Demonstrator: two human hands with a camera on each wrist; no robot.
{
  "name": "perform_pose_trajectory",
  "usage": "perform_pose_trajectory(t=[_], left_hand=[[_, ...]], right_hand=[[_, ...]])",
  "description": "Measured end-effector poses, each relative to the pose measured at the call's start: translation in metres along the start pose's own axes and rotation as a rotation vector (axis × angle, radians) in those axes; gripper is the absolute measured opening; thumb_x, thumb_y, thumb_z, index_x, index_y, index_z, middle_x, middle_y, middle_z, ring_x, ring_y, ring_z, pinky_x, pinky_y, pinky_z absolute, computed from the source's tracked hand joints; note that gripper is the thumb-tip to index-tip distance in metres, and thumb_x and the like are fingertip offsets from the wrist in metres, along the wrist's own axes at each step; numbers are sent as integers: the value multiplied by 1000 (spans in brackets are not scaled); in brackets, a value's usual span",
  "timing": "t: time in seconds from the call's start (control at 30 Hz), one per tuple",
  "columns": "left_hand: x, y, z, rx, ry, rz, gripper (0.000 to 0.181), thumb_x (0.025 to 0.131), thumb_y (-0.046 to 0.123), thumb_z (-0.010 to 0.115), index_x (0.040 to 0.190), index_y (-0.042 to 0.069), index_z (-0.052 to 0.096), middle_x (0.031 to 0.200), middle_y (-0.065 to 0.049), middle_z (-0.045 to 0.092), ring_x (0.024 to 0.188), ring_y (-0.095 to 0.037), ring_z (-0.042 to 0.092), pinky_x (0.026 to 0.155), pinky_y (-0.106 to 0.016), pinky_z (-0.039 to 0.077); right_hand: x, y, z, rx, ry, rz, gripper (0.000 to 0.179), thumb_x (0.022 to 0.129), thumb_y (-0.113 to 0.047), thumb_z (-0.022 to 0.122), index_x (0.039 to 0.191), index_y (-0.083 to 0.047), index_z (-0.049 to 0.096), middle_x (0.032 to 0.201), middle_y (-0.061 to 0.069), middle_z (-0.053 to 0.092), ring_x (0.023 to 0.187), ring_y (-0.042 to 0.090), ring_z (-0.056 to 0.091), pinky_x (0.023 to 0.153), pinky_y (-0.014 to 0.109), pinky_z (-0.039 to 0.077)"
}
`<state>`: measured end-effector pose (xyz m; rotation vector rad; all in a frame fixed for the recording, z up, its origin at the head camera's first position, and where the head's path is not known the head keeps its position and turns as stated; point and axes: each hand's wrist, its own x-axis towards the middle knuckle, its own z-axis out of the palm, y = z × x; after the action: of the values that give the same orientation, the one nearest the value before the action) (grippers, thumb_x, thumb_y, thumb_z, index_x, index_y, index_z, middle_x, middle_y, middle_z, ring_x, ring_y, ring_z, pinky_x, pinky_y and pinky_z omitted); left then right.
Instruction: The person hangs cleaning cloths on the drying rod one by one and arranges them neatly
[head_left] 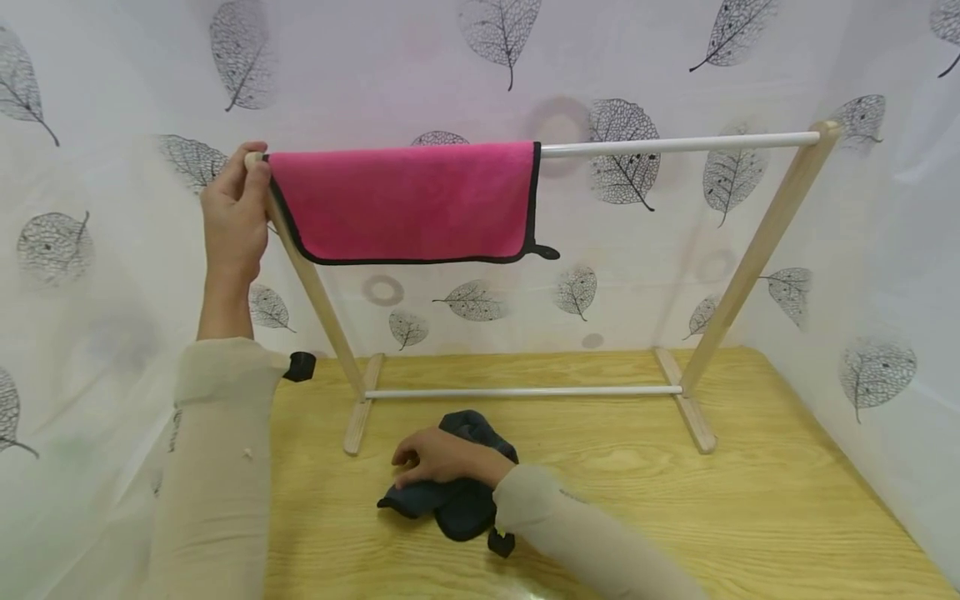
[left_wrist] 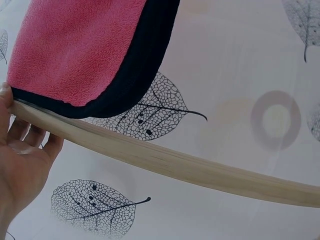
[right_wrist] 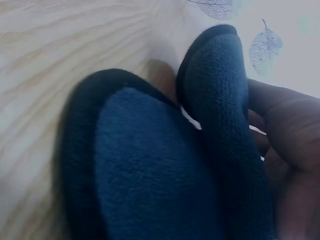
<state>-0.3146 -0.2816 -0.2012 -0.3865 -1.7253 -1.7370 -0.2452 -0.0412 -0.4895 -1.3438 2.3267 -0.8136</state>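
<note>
A pink towel (head_left: 405,204) with black edging hangs over the upper white rod of a wooden drying rack (head_left: 772,225). My left hand (head_left: 236,212) grips the top of the rack's left post, beside the towel's edge. In the left wrist view, the fingers (left_wrist: 52,146) sit around the wooden post (left_wrist: 190,167). Low on the table, my right hand (head_left: 450,458) holds a crumpled dark blue-grey towel (head_left: 468,508). In the right wrist view, the dark towel (right_wrist: 150,165) covers most of the fingertips, and the right hand (right_wrist: 295,145) is behind it.
The rack stands on a wood-grain table (head_left: 600,517), its feet (head_left: 686,408) resting flat. A lower white rod (head_left: 525,392) joins the two sides. Behind and around hangs a pale curtain (head_left: 645,300) printed with leaves.
</note>
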Motion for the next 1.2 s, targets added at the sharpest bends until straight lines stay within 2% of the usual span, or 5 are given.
perform_pose_trajectory(t=[0.33,0.57,0.7,0.87,1.2], left_hand=[[-2,1,0,18,14,-12,30,105,21,63,132,12,69,102,-4,62,77,-11,52,69,-20,44],[-4,4,1,0,12,-13,29,105,21,63,132,11,69,103,-4,63,77,-11,53,69,-20,45],[-4,4,1,2,9,-9,28,105,21,63,131,11,69,102,-4,63,77,-11,53,69,-20,45],[-2,1,0,-9,10,-11,28,104,20,63,130,11,70,101,-4,62,76,-12,53,68,-19,45],[-1,-1,-2,-13,4,-10,29,105,19,63,132,12,69,104,-5,63,77,-13,54,68,-20,46]], right_hand=[[-3,-1,9,-302,-32,-76,31,98,-33,74,124,-18,76,115,-6,69,103,5,60,90,15,45],[-4,1,14,-328,-35,-66,21,99,-27,71,117,-21,79,108,-9,70,95,3,61,82,15,46],[-6,0,11,-227,-59,-34,12,99,-23,70,108,-20,77,98,-13,66,84,0,57,79,15,46],[-10,3,7,19,-51,-20,5,99,-16,65,102,-16,69,89,-11,61,71,1,51,67,15,44],[-24,7,-9,314,124,-48,6,97,-12,59,103,-13,59,94,-8,57,78,4,49,74,21,42]])
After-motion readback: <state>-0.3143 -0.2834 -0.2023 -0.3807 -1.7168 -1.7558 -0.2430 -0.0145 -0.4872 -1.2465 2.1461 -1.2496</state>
